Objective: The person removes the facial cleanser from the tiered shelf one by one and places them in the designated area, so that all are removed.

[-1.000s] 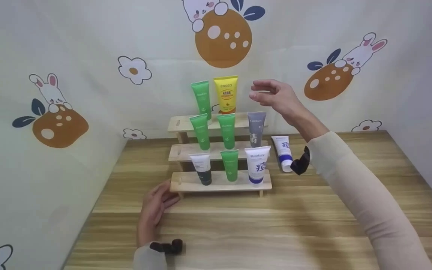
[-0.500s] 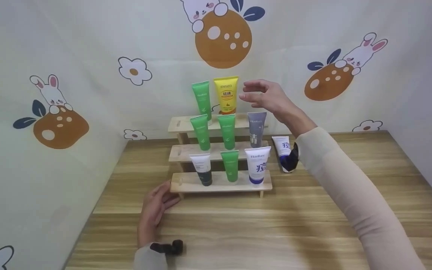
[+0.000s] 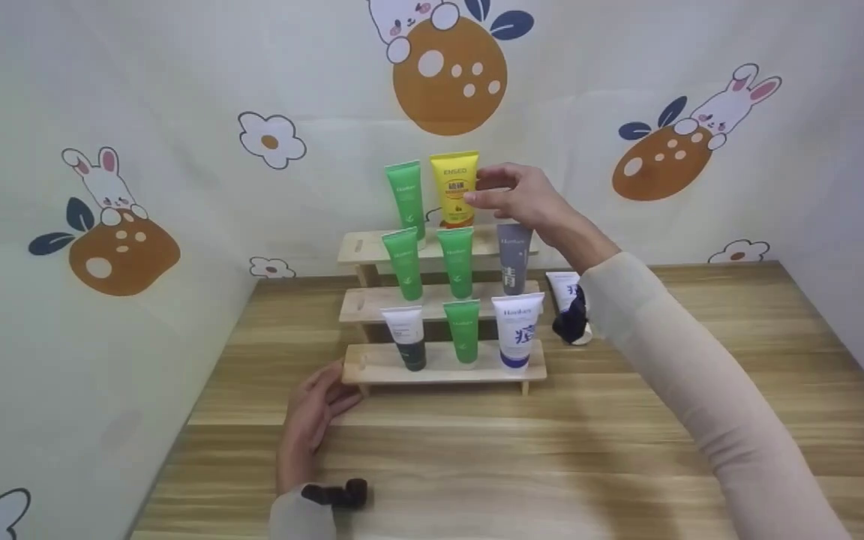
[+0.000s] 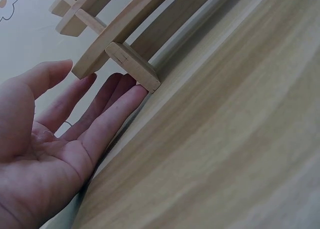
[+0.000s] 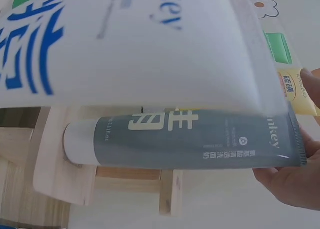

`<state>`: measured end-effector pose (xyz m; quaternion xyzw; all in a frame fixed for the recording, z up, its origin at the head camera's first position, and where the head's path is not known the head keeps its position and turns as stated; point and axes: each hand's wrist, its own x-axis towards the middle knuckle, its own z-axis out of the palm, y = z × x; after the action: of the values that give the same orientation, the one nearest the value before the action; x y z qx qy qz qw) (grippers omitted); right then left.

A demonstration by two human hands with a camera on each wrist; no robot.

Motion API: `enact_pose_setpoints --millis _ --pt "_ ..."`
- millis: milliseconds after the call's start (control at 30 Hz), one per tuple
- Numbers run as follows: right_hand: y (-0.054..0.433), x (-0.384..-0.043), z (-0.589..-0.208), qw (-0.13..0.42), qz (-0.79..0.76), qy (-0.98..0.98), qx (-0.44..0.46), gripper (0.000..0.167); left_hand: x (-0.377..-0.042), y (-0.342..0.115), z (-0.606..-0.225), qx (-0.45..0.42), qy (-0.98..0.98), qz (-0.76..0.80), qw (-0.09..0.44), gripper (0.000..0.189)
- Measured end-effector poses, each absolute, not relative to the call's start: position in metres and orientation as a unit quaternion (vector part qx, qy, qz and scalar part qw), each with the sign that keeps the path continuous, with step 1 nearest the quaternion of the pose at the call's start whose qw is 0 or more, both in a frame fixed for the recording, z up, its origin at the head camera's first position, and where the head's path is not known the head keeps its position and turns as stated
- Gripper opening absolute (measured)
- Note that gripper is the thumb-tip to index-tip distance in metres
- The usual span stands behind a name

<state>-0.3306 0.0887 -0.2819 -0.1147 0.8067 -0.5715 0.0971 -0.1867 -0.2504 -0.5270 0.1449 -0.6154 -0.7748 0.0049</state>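
Observation:
My right hand (image 3: pixel 526 196) is at the right edge of an upright yellow squeeze tube (image 3: pixel 453 180) on the top tier. Its thumb overlaps the tube's front while the other fingers curve behind that edge, in a pinch. Below, my left hand (image 3: pixel 310 409) rests beside the left end of a three-tier wooden rack (image 3: pixel 436 373). In the left wrist view its loosely extended fingers reach the rack's front leg (image 4: pixel 132 66). A green tube (image 3: pixel 406 195) stands left of the yellow one. Under my right hand is a grey tube (image 3: pixel 513 259), seen close in the right wrist view.
The middle tier also bears two green tubes (image 3: pixel 456 262). On the bottom tier stand a white-and-dark tube (image 3: pixel 406 337), a green tube (image 3: pixel 463 334) and a white tube (image 3: pixel 516 330). Another white tube (image 3: pixel 563 289) lies right of the rack, partly hidden by the wrist camera.
My right hand has moved left from beside the yellow tube to its edge, thumb now over the front. The left hand has stayed at the rack.

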Motion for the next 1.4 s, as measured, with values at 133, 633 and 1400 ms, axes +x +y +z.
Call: enact_pose_setpoints --millis 133,633,1400 --pt "0.085 -0.333 -0.279 0.099 -0.56 0.814 -0.113 0.065 -0.186 -0.25 -0.526 0.144 -0.611 -0.779 0.005 0.044" --pt "0.078 -0.342 -0.269 0.095 -0.541 0.831 -0.086 0.058 -0.185 -0.252 -0.528 0.154 -0.619 -0.77 0.002 0.046" --pt "0.07 -0.351 -0.262 0.069 -0.509 0.854 -0.088 0.044 -0.187 -0.252 -0.528 0.134 -0.614 -0.778 0.005 0.05"
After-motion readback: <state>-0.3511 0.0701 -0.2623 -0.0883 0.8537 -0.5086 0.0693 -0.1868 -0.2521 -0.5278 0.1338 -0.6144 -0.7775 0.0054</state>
